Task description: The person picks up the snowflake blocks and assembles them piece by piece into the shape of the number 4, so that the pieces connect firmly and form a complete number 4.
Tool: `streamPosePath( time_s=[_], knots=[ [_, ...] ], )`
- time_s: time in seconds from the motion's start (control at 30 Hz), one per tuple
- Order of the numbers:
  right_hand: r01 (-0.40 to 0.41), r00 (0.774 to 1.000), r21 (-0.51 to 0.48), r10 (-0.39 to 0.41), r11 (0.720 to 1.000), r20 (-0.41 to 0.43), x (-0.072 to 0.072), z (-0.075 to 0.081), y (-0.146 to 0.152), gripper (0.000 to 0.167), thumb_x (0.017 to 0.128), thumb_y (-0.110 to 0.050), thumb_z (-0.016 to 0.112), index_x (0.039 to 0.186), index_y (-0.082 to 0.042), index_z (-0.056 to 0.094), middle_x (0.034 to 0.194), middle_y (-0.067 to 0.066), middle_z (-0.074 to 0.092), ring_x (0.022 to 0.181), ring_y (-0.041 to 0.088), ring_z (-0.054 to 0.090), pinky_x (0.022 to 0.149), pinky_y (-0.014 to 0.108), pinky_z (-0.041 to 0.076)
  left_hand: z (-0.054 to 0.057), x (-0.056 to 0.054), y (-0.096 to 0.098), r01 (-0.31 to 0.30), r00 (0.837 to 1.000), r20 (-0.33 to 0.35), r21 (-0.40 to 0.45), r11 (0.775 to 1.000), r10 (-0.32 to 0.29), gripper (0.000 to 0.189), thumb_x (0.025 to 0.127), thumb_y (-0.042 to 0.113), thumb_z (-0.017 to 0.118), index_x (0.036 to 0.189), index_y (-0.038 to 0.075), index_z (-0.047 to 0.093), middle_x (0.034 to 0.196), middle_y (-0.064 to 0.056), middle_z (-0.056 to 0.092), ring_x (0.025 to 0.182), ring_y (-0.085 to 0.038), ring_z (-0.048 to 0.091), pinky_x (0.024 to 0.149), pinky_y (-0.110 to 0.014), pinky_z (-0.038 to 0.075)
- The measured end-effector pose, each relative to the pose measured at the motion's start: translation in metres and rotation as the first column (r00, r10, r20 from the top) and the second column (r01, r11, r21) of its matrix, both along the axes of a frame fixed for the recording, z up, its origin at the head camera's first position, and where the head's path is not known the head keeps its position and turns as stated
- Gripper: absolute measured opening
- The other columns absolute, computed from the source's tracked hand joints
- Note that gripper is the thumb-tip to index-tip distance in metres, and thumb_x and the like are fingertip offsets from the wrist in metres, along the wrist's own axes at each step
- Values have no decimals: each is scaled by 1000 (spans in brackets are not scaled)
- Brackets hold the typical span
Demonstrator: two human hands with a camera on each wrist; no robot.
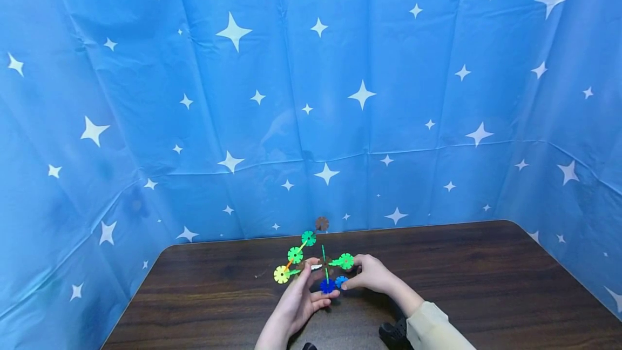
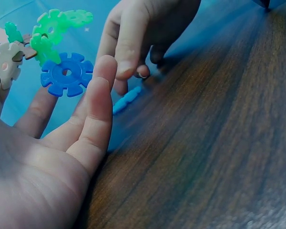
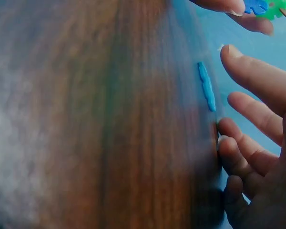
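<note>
My left hand (image 1: 297,307) grips a build of slotted snowflake discs near its brown and white pieces, raised off the table. In the head view, one arm of it runs up through a yellow disc (image 1: 281,274) and green discs (image 1: 295,255) to a brown disc (image 1: 322,223). Toward the right it carries a green disc (image 1: 346,261) and a dark blue disc (image 2: 66,74), the latter beside my left fingertips. A loose light blue disc (image 3: 207,87) lies on the table. My right hand (image 1: 375,275) reaches beside it, fingers loosely bent and apart from the disc in the right wrist view.
The dark wood-grain table (image 1: 204,296) has a rounded far corner at the right. Behind it hangs a blue curtain (image 1: 311,134) with white stars. A black item (image 1: 394,335) sits by the right sleeve (image 1: 434,325).
</note>
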State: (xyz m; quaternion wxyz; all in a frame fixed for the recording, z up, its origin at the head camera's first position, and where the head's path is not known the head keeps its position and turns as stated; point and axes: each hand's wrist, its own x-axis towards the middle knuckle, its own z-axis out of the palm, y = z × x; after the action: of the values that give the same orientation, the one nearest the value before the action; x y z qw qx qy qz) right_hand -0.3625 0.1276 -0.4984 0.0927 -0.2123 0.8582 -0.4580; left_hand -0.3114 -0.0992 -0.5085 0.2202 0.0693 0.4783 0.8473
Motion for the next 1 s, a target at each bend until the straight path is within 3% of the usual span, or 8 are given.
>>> streamPosePath(
  time_s=[0.2, 0.47, 0.63, 0.77, 1.0],
  knots=[
    [51, 998, 60, -48, 997, -43, 1, 0, -4, 38, 69, -19, 87, 94, -2, 65, 87, 3, 60, 71, 15, 49, 61, 31, 42, 0, 0, 0, 5, 1000, -2, -3, 1000, -5, 42, 97, 56, 45, 127, 27, 38, 152, -23, 29, 101, -35, 66, 75, -33, 53],
    [53, 993, 111, -40, 992, -113, 0, -2, -9, 25, 67, -17, 88, 83, -5, 73, 81, 1, 56, 71, 15, 46, 63, 33, 40, 0, 0, 0, 7, 1000, -14, -3, 1000, -7, 41, 98, 56, 44, 127, 27, 38, 150, -22, 33, 101, -36, 65, 75, -33, 53],
    [52, 991, 146, -33, 988, -130, 0, -1, -10, 23, 67, -15, 88, 88, -9, 77, 82, -1, 53, 74, 15, 47, 66, 33, 42, 1, 0, -1, 7, 1000, 1, -4, 1000, -7, 42, 98, 56, 44, 127, 26, 39, 148, -19, 38, 102, -37, 65, 75, -33, 53],
    [51, 991, 168, -29, 985, -132, 0, 1, -8, 24, 69, -13, 87, 87, -8, 73, 84, 0, 54, 75, 15, 49, 67, 35, 44, 2, 0, -1, 8, 1000, 14, -5, 1000, -8, 43, 97, 56, 45, 127, 26, 39, 148, -19, 38, 103, -38, 64, 74, -33, 53],
    [11, 992, 182, 13, 983, -129, -1, 4, -1, 27, 72, -9, 83, 93, -9, 64, 77, -2, 56, 65, 15, 48, 57, 32, 40, 0, 0, -1, 7, 1000, 5, -12, 1000, -7, 42, 97, 57, 46, 126, 26, 41, 148, -20, 36, 106, -41, 62, 75, -34, 53]
  ],
)
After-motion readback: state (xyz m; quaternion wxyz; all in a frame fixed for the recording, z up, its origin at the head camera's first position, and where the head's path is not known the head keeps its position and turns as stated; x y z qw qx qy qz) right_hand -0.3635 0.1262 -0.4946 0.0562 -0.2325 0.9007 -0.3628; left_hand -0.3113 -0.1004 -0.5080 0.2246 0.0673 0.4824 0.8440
